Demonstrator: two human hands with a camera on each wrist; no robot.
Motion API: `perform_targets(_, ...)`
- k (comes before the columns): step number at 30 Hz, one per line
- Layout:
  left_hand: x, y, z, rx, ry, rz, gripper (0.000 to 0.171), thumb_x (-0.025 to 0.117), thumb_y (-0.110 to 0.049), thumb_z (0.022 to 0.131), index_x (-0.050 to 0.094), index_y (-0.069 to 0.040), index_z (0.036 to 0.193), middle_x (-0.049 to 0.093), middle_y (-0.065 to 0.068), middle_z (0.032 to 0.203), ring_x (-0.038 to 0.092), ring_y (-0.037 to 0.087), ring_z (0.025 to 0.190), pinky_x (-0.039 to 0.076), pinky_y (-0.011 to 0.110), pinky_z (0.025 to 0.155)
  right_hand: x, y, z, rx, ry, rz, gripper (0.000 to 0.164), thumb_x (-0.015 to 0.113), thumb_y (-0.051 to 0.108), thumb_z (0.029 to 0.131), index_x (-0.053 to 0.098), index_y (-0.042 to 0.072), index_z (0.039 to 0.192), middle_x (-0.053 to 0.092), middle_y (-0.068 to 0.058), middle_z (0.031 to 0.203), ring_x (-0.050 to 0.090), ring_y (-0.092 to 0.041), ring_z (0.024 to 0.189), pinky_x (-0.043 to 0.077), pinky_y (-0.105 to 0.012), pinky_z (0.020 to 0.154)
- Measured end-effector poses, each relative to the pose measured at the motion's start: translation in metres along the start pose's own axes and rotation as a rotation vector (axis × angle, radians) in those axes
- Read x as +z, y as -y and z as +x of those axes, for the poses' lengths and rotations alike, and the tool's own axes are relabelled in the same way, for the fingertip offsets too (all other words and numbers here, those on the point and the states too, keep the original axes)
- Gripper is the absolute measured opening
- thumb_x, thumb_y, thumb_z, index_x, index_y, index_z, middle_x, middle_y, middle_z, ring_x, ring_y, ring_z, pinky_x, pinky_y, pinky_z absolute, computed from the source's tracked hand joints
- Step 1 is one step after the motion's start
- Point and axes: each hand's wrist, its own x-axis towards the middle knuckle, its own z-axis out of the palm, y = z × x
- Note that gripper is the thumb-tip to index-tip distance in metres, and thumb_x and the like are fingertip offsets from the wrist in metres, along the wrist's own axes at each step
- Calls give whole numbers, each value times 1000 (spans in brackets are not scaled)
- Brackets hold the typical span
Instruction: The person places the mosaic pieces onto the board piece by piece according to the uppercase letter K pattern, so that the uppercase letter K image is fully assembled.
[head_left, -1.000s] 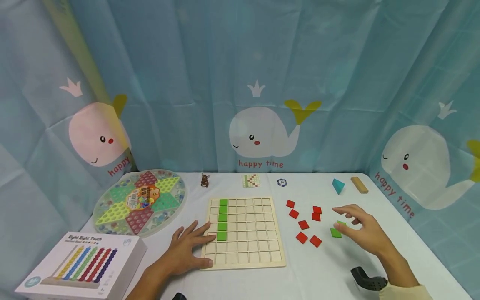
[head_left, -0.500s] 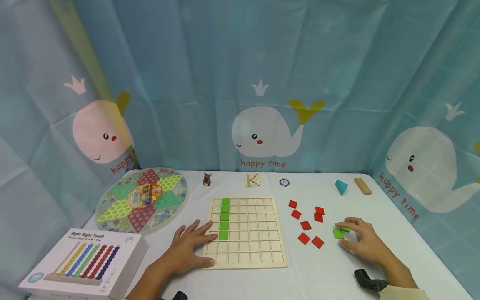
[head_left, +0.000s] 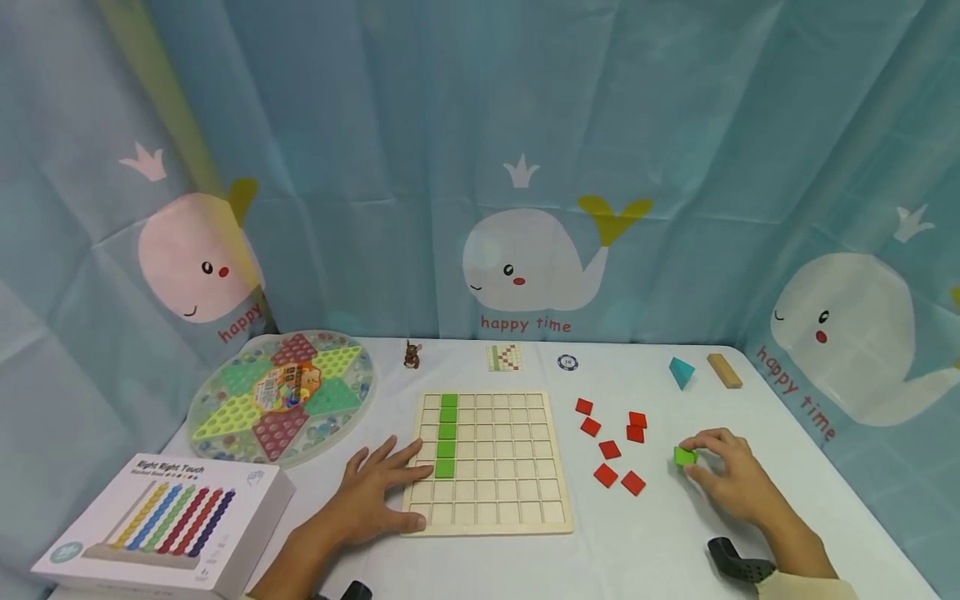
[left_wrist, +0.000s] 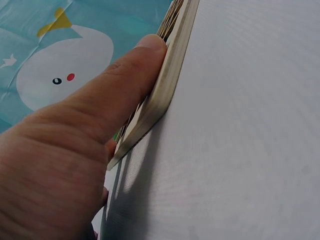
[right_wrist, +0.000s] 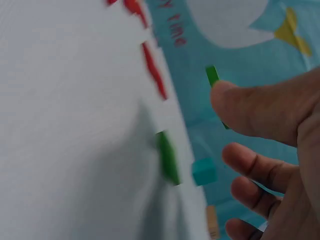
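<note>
Here, the right hand [head_left: 731, 475] pinches a green tile [head_left: 685, 456] lifted on edge, at the table's [head_left: 660, 542] 4 o'clock; a second green tile [right_wrist: 167, 157] lies below it. The left hand [head_left: 375, 496], fingers flat, presses the grid board [head_left: 517, 500], which holds five green tiles in one column [head_left: 446, 435]. Red tiles [head_left: 611, 450] lie between board and right hand.

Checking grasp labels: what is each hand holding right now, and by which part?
The right hand pinches a green tile by its edges, thumb against fingers. The left hand holds nothing; it rests flat against the wooden grid board, thumb on its near-left edge.
</note>
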Motion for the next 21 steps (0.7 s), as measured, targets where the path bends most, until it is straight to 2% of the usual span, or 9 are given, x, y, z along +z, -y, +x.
perform_targets(3,0,0,0,1,-6,6,76,73,-68,66,66,-25,128,40,1,150,19,40,141,3,65,104,-11,11,-1,-20,-52,3,30,73,2,82,66,7,111,54,-16,115,42,-42,111,37,-65,86)
perform_targets(6,1,-1,1,-3,-3,-5,75,73,-67,66,66,-24,128,41,2,149,19,41,141,2,65,104,-18,20,-2,-90,-114,-27,32,74,2,81,66,7,112,60,-8,108,50,-30,100,45,-46,81)
perform_targets(8,2,0,0,-5,-1,-10,75,73,-67,66,66,-24,128,40,2,149,19,41,141,2,65,104,-20,27,-3,-142,-155,-41,32,75,2,81,67,7,111,62,-2,102,52,-20,91,45,-33,75)
perform_targets(11,2,0,1,-2,-5,-12,74,73,-66,67,66,-25,128,40,1,150,19,40,141,2,64,104,-23,35,-3,-203,-205,-34,32,76,1,80,68,5,110,63,4,95,49,-11,84,43,-21,73)
perform_targets(17,0,0,1,11,-10,-3,74,73,-67,68,66,-25,128,40,1,150,19,41,140,3,65,104,-31,58,-8,-275,-282,24,36,79,-4,74,70,3,108,63,5,95,49,-8,86,38,-13,75)
perform_targets(21,-1,0,1,12,-7,-1,73,73,-66,68,66,-25,128,40,1,150,20,41,140,3,65,103,-35,81,-14,-300,-284,86,37,80,-3,74,71,5,108,64,4,98,51,-7,90,40,-11,76)
